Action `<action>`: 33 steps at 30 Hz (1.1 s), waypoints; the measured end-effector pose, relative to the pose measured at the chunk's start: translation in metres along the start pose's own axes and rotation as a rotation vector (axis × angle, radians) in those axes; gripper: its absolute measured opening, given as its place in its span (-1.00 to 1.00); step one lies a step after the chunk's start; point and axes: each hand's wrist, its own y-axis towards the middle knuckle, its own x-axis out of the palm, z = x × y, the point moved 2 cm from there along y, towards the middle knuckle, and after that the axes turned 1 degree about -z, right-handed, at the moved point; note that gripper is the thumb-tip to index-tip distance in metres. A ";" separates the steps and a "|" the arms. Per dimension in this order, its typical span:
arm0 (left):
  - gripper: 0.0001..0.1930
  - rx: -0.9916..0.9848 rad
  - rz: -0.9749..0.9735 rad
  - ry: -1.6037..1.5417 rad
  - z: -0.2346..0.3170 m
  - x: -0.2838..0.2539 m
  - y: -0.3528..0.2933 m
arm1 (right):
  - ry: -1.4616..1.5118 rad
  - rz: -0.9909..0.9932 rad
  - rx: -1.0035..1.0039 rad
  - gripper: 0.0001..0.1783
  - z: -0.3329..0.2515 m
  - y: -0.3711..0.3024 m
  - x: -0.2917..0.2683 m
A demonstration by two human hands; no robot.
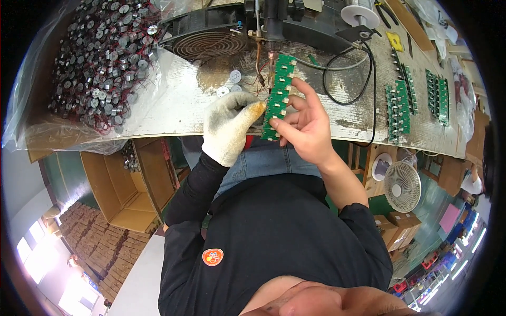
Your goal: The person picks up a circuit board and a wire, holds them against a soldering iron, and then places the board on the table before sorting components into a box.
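Observation:
A long green circuit board strip (278, 95) with small pale components along it is held tilted over the bench's front edge. My bare right hand (305, 118) grips it from the right, thumb on its lower face and fingers at its edge. My left hand (232, 121), in a white glove with a stained thumb tip, is closed in a pinch against the strip's left edge. Whatever lies inside that pinch is hidden; thin red wires show just above it. A soldering tip (260, 79) on a stand points down beside the strip's top. Loose round metal motors (235, 77) lie behind the glove.
A heap of small motors with red wires (105, 68) fills a plastic-lined area at left. A black fan (208, 45) and a solder spool (360, 16) stand behind. More green strips (398, 108) lie at right, near a looping black cable (373, 79). A cardboard box (118, 184) stands below.

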 end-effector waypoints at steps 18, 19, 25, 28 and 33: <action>-0.85 0.002 0.009 0.032 0.001 -0.003 0.002 | 0.004 0.001 -0.018 -0.17 -0.004 0.000 0.003; -0.85 0.003 0.011 0.032 0.001 -0.003 0.002 | 0.004 0.000 -0.018 -0.17 -0.004 0.000 0.003; -0.86 -0.018 0.004 0.018 0.001 0.002 0.000 | -0.007 0.003 -0.011 -0.18 0.002 -0.001 0.000; -0.86 -0.016 0.018 -0.017 -0.001 0.002 0.000 | -0.004 0.010 -0.009 -0.18 0.002 -0.002 0.000; -0.87 -0.039 0.017 -0.069 0.000 0.002 0.002 | -0.009 0.004 -0.012 -0.17 0.001 0.000 0.000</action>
